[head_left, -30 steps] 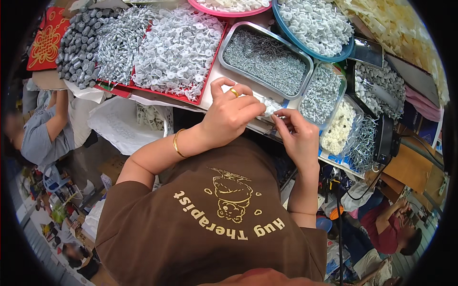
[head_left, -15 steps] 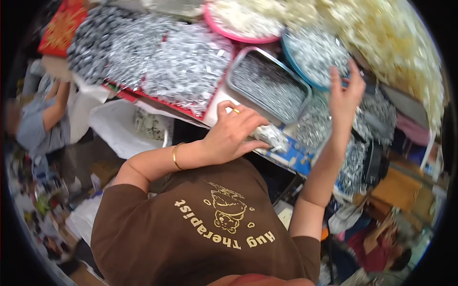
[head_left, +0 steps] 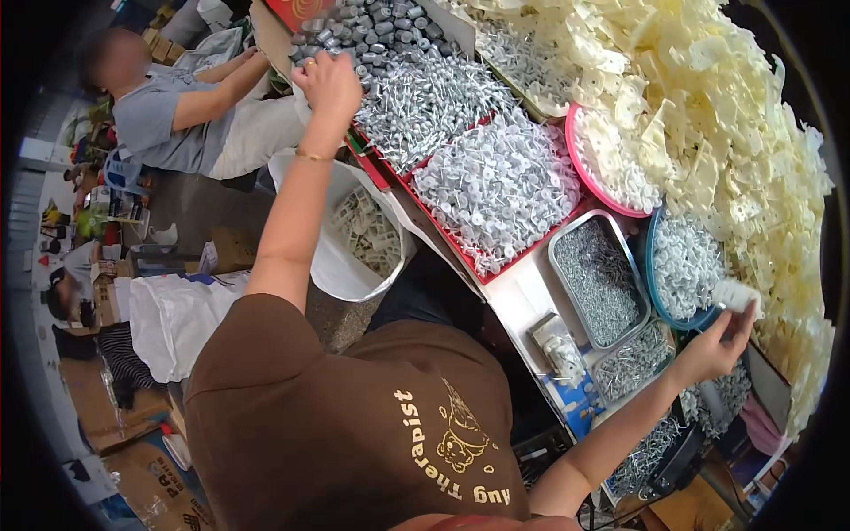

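One white piece (head_left: 737,296) is now in right hand (head_left: 714,352), left (head_left: 331,86) by grey cylinders (head_left: 390,34)

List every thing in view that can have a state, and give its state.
Left hand, fingers bent, at the grey cylinders
Right hand, closed on a white piece
White bag, open, pale parts inside
Red tray, full
Steel tray, uncovered, holding small metal pieces
Pink bowl, full
Blue bowl, full

The small piece (head_left: 737,297) is white; the cylinders (head_left: 379,35) grey; one bowl (head_left: 570,142) pink; the shirt (head_left: 354,416) brown (pale-yellow print (head_left: 462,440)).
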Available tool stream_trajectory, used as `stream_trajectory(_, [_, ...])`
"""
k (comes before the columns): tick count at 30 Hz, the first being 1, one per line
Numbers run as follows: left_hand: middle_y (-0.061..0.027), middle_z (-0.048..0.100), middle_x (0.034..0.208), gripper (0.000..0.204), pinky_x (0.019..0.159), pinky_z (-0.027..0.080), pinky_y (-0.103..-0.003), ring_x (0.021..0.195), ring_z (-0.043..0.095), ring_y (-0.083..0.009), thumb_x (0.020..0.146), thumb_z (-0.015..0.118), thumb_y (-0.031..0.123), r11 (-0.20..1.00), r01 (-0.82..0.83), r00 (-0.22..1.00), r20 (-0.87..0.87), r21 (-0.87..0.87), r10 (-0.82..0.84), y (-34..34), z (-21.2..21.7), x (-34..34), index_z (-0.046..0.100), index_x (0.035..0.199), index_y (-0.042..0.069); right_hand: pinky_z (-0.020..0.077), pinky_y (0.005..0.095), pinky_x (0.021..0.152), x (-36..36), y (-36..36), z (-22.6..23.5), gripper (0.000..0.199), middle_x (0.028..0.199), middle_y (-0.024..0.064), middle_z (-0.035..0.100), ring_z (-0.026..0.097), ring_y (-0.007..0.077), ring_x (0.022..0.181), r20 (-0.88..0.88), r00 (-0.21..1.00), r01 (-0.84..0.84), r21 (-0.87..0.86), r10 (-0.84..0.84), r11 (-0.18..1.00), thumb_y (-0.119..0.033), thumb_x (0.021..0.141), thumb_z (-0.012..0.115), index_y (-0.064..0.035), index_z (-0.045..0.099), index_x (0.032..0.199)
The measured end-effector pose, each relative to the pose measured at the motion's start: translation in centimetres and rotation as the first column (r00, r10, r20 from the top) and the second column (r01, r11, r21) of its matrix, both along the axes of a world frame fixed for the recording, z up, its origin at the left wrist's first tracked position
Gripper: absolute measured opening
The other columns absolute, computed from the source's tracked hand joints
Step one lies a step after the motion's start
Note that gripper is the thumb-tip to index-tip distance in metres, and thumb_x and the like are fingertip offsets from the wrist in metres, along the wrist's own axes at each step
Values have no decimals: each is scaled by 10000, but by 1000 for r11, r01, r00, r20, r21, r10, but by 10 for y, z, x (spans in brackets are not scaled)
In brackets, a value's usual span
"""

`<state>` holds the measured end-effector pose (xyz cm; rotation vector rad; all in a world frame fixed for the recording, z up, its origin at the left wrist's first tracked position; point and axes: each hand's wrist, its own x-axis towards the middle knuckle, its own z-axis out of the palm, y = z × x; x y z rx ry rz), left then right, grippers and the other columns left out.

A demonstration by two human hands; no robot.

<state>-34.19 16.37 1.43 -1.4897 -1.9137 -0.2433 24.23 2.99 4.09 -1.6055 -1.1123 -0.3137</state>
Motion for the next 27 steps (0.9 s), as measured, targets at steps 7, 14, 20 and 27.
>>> stream_trajectory(7, [-117, 686, 1102, 366, 963, 388, -489, 1017, 649, -332, 815, 741, 320, 984, -44, 940, 326, -170, 98, 6, -35, -25, 717, 1117, 116, 514, 296, 912, -20, -71, -12, 207, 1162, 90, 688, 646, 148, 1022, -377, 915, -149, 14, 143, 989, -72, 1001, 627, 39, 667, 1171])
stream_trajectory(14, [-128, 704, 1071, 483, 959, 397, -528, 1087, 638, -316, 786, 754, 349, 991, 37, 892, 451, -130, 26, 11, -47, -29, 678, 1184, 88, 541, 317, 702, -27, -117, -21, 158, 955, 169, 673, 651, 197, 780, -667, 691, -365, 11, 279, 931, -194, 1066, 453, -42, 488, 1091])
stream_trajectory(20, [-177, 700, 1041, 351, 876, 471, -538, 1018, 658, -388, 792, 745, 332, 966, 97, 948, 318, -239, -16, 38, -45, -54, 753, 1027, 71, 488, 276, 574, -24, -162, -27, 153, 821, 105, 635, 598, 156, 676, -745, 643, -302, -34, 177, 953, -185, 1034, 527, -51, 527, 1108])
stream_trajectory(27, [-104, 728, 999, 355, 827, 538, -296, 907, 688, -161, 920, 752, 196, 870, 401, 523, 707, 288, -476, 14, -20, 5, 661, 1205, 5, 469, 256, 606, -22, -188, -12, 189, 841, 81, 647, 579, 126, 678, -748, 656, -199, -48, 97, 979, -115, 987, 600, 0, 588, 1137])
